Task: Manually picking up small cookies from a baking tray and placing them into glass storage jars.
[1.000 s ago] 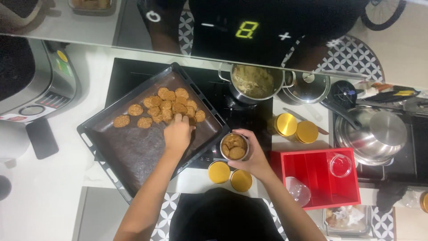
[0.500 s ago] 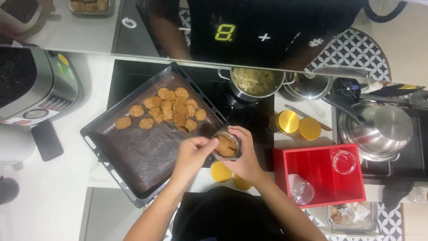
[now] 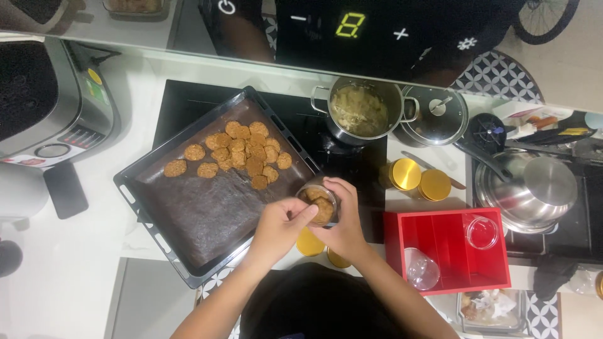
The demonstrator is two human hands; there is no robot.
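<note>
- Centre frame, a small glass jar [image 3: 318,204] filled with brown cookies sits just off the near right corner of the baking tray [image 3: 141,199], over the dark hob.
- The right hand [image 3: 342,221] wraps the jar from the 4 o'clock side, fingers closed around its wall.
- The left hand [image 3: 279,225] comes in from 8 o'clock, fingertips pinched together on a cookie at the jar's mouth.
- On the tray, a cluster of round cookies [image 3: 242,150] lies at the far end, about 11 o'clock from the jar; the near half of the brown liner is bare.
- Two gold lids [image 3: 310,243] peek out under the hands at 6 o'clock.
- Two more gold-topped jars [image 3: 418,180] stand at 2 o'clock, with a knife just behind them.
- A red open box [image 3: 449,248] sits at 4 o'clock, holding two clear glass jars, one upright, one tipped.
- At 1 o'clock, a steel pot [image 3: 361,112] with pale food inside, its lid [image 3: 434,115] touching it on the right.
- Far right, a big steel pan with lid [image 3: 526,188].
- Far left at 10 o'clock, a grey appliance [image 3: 47,100] with coloured buttons; a black phone [image 3: 66,190] lies below it.
- Open white counter spreads to the left of the tray.
</note>
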